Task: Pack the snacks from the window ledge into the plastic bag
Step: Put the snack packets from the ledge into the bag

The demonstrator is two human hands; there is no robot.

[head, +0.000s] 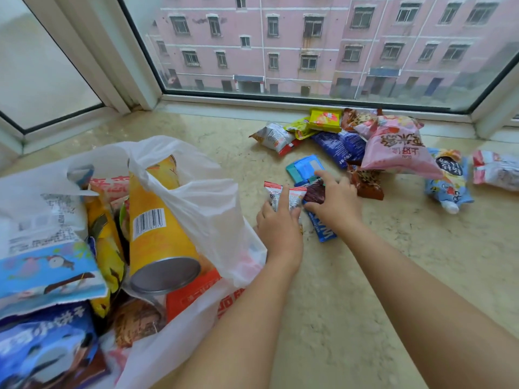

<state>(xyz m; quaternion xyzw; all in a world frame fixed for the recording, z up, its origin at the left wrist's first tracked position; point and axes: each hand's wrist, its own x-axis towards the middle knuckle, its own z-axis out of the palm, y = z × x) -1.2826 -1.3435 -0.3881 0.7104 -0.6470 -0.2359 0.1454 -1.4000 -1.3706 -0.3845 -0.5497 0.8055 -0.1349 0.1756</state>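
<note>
Left hand (276,220) grips a small white packet (283,195); right hand (334,196) pinches a dark red packet (314,193) mid-ledge; labels unreadable.

We see a pink building (323,46) beyond the window (309,51), whose white frame (92,51) borders a beige marble ledge (393,276).

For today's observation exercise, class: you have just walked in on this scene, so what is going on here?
A person is packing snacks at a window ledge. The left hand holds a small white and red packet, and the right hand grips a dark red packet lying over blue wrappers. The white plastic bag on the left already holds a yellow crisp tube and other packs. More snacks, among them a pink bag, still lie by the glass.
</note>
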